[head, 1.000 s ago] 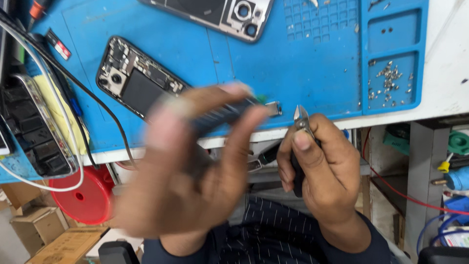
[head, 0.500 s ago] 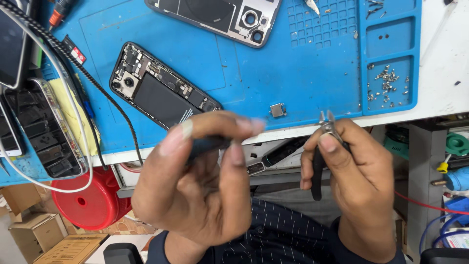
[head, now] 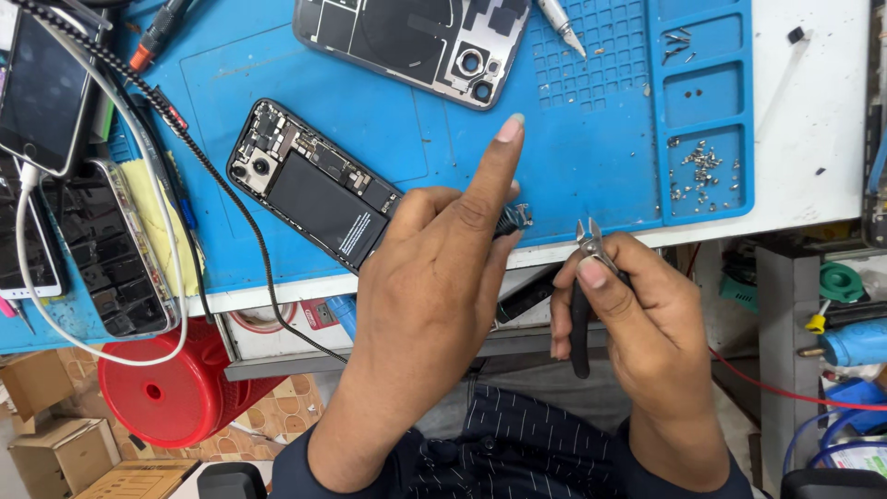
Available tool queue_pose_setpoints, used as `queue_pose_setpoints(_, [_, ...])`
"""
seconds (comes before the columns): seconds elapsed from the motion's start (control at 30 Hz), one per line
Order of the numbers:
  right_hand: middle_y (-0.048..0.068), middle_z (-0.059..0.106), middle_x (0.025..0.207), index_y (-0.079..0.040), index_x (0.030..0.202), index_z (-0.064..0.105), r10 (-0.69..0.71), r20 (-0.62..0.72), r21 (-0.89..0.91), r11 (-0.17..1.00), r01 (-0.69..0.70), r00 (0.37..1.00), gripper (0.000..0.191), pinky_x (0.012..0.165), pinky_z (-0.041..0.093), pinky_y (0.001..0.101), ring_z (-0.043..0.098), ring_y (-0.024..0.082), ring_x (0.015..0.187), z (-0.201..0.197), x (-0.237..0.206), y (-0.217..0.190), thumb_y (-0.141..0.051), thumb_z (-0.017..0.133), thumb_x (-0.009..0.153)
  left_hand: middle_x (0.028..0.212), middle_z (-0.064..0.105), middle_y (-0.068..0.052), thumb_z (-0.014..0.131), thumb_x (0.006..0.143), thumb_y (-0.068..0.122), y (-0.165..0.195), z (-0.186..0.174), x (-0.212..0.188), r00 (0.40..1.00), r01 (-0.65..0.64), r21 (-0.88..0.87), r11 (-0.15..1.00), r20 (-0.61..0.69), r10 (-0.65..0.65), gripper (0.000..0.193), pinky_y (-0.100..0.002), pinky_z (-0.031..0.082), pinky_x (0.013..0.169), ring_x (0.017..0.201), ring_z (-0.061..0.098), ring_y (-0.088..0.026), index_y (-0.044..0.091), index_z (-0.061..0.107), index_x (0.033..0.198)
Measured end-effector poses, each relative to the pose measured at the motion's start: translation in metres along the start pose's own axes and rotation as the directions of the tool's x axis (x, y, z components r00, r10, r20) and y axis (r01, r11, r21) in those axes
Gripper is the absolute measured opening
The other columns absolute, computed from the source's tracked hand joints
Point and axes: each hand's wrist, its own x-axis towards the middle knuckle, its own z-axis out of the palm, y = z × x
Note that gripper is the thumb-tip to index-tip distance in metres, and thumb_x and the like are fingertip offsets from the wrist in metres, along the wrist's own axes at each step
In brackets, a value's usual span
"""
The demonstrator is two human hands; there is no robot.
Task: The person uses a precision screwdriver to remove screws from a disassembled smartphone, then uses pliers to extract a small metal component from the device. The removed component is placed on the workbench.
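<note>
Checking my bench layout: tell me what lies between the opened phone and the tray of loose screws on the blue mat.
In the head view, the left hand with its raised forefinger crosses that stretch between the opened phone and the loose screws; otherwise only blue mat.

Cutters (head: 586,277) in right hand (head: 637,333)

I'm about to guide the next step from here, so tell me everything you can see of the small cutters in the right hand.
The cutters are small flush-cut pliers: short pointed metal jaws, silvery and glinting, on dark, probably black, handles. The right hand grips them upright, jaws pointing up toward the edge of the blue mat, one handle end showing below the fingers. The thumb presses just below the jaws. The jaws look nearly closed with nothing visibly between them. They sit just off the bench edge, apart from the left hand and the small part it holds.
</note>
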Motion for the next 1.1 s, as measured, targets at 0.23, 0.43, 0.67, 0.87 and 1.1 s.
queue_pose_setpoints(0.23, [0.01,0.066,0.069,0.005,0.1,0.065,0.099,-0.002,-0.036,0.994,-0.099,0.995,0.03,0.055,0.054,0.0278,0.064,0.015,0.06,0.003,-0.003,-0.007,-0.019,0.05,0.108,0.096,0.065,-0.002,0.074,0.095,-0.006,-0.004,0.005,-0.003,0.996,-0.075,0.144,0.987,0.053,0.068,0.075,-0.029,0.055,0.074,0.097,0.065,-0.019,0.009,0.041,0.16])
queue_pose_setpoints(0.43, [0.011,0.066,0.069,0.005,0.1,0.066,0.153,0.04,-0.027,0.988,-0.152,0.987,0.031,0.057,0.055,0.0282,0.065,0.016,0.061,0.004,-0.001,-0.012,-0.02,0.049,0.107,0.104,0.064,-0.01,0.075,0.089,-0.002,-0.006,0.006,0.003,0.995,-0.101,0.059,0.993,0.022,0.1,0.074,-0.037,0.055,0.087,0.099,0.062,-0.026,0.002,0.039,0.154])
queue_pose_setpoints(0.67, [0.01,0.066,0.069,0.005,0.098,0.067,0.18,0.024,-0.074,0.981,-0.177,0.983,0.032,0.056,0.054,0.0283,0.064,0.015,0.06,0.005,-0.002,-0.015,-0.02,0.05,0.107,0.104,0.065,-0.009,0.077,0.097,0.002,-0.009,0.01,0.006,0.999,-0.045,0.047,0.998,0.026,0.044,0.065,-0.034,0.053,0.085,0.096,0.064,-0.022,0.002,0.04,0.15])
queue_pose_setpoints(0.87, [0.01,0.067,0.069,0.004,0.099,0.066,0.233,0.048,-0.047,0.972,-0.231,0.971,0.03,0.055,0.055,0.0288,0.064,0.015,0.06,0.004,0.0,-0.013,-0.02,0.05,0.106,0.106,0.065,-0.008,0.077,0.094,-0.001,-0.007,0.013,0.007,0.999,-0.028,-0.056,0.998,-0.032,0.026,0.066,-0.032,0.055,0.084,0.095,0.066,-0.018,0.004,0.041,0.15])
queue_pose_setpoints(1.1, [0.01,0.066,0.069,0.004,0.096,0.067,0.295,0.025,-0.036,0.955,-0.294,0.955,0.03,0.052,0.053,0.0288,0.063,0.015,0.058,0.018,-0.01,-0.027,-0.02,0.052,0.104,0.107,0.068,-0.011,0.071,0.09,-0.007,0.006,0.005,0.0,0.942,0.314,-0.559,0.767,0.083,-0.325,0.059,-0.02,0.064,0.071,0.097,0.071,-0.011,-0.002,0.045,0.143])
